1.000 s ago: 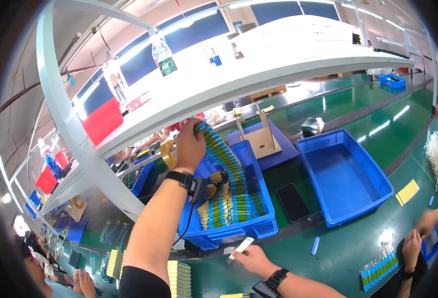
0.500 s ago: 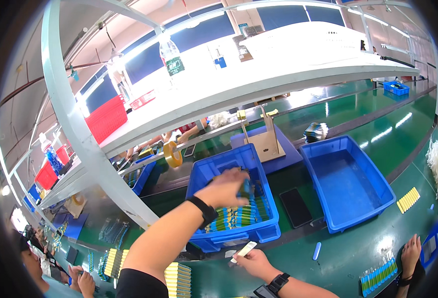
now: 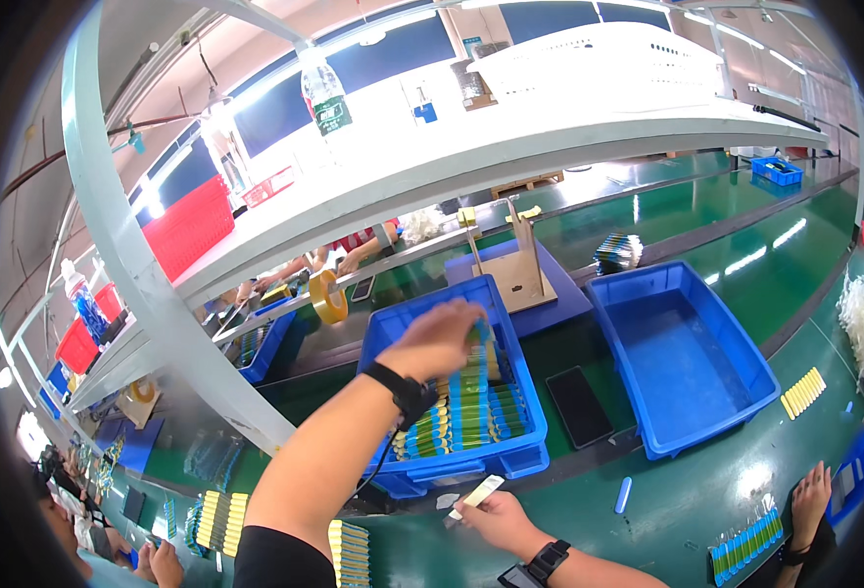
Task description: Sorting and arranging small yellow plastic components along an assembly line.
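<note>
A white shelf point(image 3: 550, 147) arcs across the top of the frame on a pale post point(image 3: 128, 255), with a water bottle point(image 3: 325, 93) standing on it at upper centre. Below it, the green bench point(image 3: 736, 245) fills the middle and lower right. An open blue bin point(image 3: 682, 353) sits at centre right; just left of it, near frame centre, a second blue crate point(image 3: 452, 461) holds rows of yellow-green and blue strips point(image 3: 471, 416). Behind the crate stands a small cardboard stand point(image 3: 518, 274) on a blue mat point(image 3: 559, 294). A dark phone point(image 3: 579, 407) lies flat between crate and bin.

The left hand point(image 3: 437, 338), a black wrist strap below it, reaches over the crate at frame centre, fingers curled down onto the upright strips and touching their tops; whether it is gripping any cannot be told through the blur. The right hand point(image 3: 496, 519), at lower centre just in front of the crate, pinches a pale slip point(image 3: 479, 492) between thumb and fingers, tilted up to the right. A tape roll point(image 3: 328, 297) hangs left of the crate. A small blue stick point(image 3: 623, 495) lies on the bench right of the slip. Another person's hand point(image 3: 809, 495) rests at the lower right beside a row of blue pieces point(image 3: 745, 544).
</note>
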The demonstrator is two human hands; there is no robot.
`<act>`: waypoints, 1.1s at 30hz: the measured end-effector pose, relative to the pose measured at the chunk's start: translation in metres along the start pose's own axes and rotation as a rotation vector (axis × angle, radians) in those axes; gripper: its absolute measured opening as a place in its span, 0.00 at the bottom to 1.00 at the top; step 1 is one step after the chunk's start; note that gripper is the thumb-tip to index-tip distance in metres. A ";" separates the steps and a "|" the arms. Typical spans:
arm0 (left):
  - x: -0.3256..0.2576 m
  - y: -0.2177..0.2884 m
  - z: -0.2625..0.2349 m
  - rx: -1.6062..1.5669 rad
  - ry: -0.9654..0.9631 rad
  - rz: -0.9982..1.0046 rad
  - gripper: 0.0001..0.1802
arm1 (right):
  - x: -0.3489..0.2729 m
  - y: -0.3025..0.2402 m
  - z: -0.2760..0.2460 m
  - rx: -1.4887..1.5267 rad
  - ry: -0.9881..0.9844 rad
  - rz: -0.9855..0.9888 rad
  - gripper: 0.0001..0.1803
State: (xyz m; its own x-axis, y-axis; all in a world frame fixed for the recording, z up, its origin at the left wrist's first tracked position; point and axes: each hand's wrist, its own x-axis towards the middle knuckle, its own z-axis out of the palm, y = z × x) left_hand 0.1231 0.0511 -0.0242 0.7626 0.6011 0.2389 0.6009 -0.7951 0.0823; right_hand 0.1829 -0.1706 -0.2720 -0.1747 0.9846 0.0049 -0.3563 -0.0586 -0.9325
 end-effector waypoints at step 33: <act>-0.028 0.008 0.059 0.230 -0.525 0.049 0.37 | 0.002 0.005 0.001 -0.011 -0.027 0.011 0.13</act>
State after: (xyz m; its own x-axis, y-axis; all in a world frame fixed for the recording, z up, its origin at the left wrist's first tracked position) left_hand 0.1205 0.0323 -0.0871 0.7725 0.5699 -0.2800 0.5535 -0.8205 -0.1430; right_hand 0.1802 -0.1692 -0.2764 -0.2033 0.9791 0.0039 -0.3439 -0.0677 -0.9365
